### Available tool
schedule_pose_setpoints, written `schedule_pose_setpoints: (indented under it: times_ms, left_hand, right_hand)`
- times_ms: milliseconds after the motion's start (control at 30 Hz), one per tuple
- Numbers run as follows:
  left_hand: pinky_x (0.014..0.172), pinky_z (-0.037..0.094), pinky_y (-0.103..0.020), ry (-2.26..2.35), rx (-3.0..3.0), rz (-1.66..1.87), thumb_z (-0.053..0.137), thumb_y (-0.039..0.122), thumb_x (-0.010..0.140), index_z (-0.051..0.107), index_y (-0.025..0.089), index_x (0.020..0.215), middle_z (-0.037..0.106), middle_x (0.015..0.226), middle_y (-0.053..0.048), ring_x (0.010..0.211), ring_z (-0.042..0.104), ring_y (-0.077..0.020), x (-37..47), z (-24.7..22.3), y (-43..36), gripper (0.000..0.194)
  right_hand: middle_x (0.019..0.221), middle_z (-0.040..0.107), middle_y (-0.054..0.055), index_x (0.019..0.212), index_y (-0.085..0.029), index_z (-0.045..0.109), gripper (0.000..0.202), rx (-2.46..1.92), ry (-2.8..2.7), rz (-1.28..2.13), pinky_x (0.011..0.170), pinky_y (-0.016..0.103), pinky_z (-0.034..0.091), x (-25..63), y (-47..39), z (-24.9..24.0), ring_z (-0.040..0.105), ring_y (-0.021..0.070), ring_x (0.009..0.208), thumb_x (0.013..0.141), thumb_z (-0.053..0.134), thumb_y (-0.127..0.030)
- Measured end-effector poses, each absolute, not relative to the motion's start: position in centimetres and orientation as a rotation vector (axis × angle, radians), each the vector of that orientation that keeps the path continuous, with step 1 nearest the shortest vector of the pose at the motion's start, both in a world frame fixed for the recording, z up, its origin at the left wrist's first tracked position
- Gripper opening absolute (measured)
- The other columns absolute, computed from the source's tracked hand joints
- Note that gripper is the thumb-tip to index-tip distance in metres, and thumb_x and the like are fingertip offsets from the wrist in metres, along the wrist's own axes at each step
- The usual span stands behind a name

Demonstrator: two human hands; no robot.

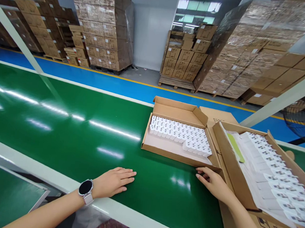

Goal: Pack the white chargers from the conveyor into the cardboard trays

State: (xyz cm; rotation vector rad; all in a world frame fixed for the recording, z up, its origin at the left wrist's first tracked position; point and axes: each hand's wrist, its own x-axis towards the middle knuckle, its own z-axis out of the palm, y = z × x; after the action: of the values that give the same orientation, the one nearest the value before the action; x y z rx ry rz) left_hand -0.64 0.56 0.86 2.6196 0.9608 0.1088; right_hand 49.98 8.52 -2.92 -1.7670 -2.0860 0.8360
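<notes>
My left hand (pixel 114 182), with a round-faced watch on its wrist, lies palm down at the near edge of the green belt (pixel 89 134), fingers stretched and holding nothing. My right hand (pixel 210 181) is at the near right corner of an open cardboard box (pixel 170 155), its fingers slightly curled and apart, nothing held in them. White pieces (pixel 187 131) stand in rows inside that box, with a bare strip along its near side. To the right, a second open box (pixel 241 181) holds white pieces with metal tips (pixel 273 162) and a yellow-green item (pixel 235 148).
Closed cartons (pixel 221 115) lie under and behind the right box. A white frame post (pixel 280 97) slants at the right, near a fan (pixel 303 119). Wrapped carton stacks (pixel 103 32) stand beyond the blue floor (pixel 92 79).
</notes>
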Motion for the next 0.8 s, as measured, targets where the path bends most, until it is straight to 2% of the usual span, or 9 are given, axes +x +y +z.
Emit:
schedule_pose_setpoints:
  times_ms: [233, 367, 467, 600, 733, 800]
  left_hand:
    - [0.119, 0.043, -0.038, 0.97, 2.587, 0.12, 0.051, 0.029, 0.105, 0.059, 0.026, 0.145, 0.048, 0.161, -0.004, 0.148, 0.047, -0.0256, -0.6, 0.8, 0.5, 0.041]
    - [0.12, 0.042, -0.037, 0.966, 2.556, 0.183, 0.051, 0.028, 0.105, 0.059, 0.028, 0.146, 0.05, 0.159, -0.003, 0.147, 0.048, -0.0244, -0.9, 0.8, 0.2, 0.042]
    - [0.118, 0.046, -0.037, 0.97, 2.569, 0.179, 0.051, 0.027, 0.104, 0.059, 0.031, 0.147, 0.049, 0.16, -0.001, 0.144, 0.052, -0.0247, -1.1, 0.9, 0.0, 0.044]
    - [0.114, 0.05, -0.034, 0.958, 2.639, 0.22, 0.049, 0.028, 0.104, 0.053, 0.035, 0.152, 0.05, 0.158, 0.0, 0.138, 0.058, -0.0235, -0.9, 0.8, 0.1, 0.048]
    - [0.105, 0.057, -0.031, 0.909, 2.731, 0.262, 0.054, 0.039, 0.102, 0.043, 0.041, 0.157, 0.052, 0.155, 0.003, 0.132, 0.064, -0.024, -1.3, -1.3, 0.4, 0.056]
    - [0.096, 0.063, -0.03, 0.851, 2.785, 0.314, 0.056, 0.042, 0.098, 0.041, 0.044, 0.157, 0.057, 0.15, 0.004, 0.125, 0.069, -0.0244, -1.9, -3.4, 1.2, 0.061]
  right_hand:
    - [0.115, 0.077, 0.009, 0.109, -0.026, 0.073, 0.036, -1.759, -2.072, 0.835, 0.073, 0.038, 0.063, 50.0, 8.5, -2.9, 0.075, 0.0271, 0.091, 0.089, 0.058, -0.052]
    - [0.107, 0.077, 0.009, 0.107, -0.025, 0.073, 0.035, -1.736, -2.063, 0.796, 0.075, 0.04, 0.062, 48.5, 7.8, -1.8, 0.074, 0.0272, 0.088, 0.09, 0.056, -0.05]
    - [0.107, 0.076, 0.01, 0.108, -0.025, 0.071, 0.032, -1.638, -2.019, 0.616, 0.086, 0.043, 0.061, 46.7, 7.1, 0.7, 0.073, 0.0275, 0.092, 0.094, 0.051, -0.046]
    - [0.115, 0.073, 0.014, 0.113, -0.024, 0.069, 0.032, -1.644, -1.811, 0.106, 0.102, 0.045, 0.053, 46.2, 8.2, 6.1, 0.067, 0.0296, 0.112, 0.099, 0.043, -0.035]
    - [0.117, 0.07, 0.02, 0.119, -0.013, 0.068, 0.043, -2.011, -1.622, -0.099, 0.104, 0.051, 0.05, 47.9, 11.7, 11.5, 0.064, 0.0322, 0.115, 0.103, 0.028, -0.021]
    - [0.119, 0.069, 0.018, 0.118, -0.013, 0.068, 0.035, -2.125, -1.594, -0.086, 0.103, 0.049, 0.052, 48.8, 13.5, 12.6, 0.064, 0.03, 0.116, 0.105, 0.037, -0.023]
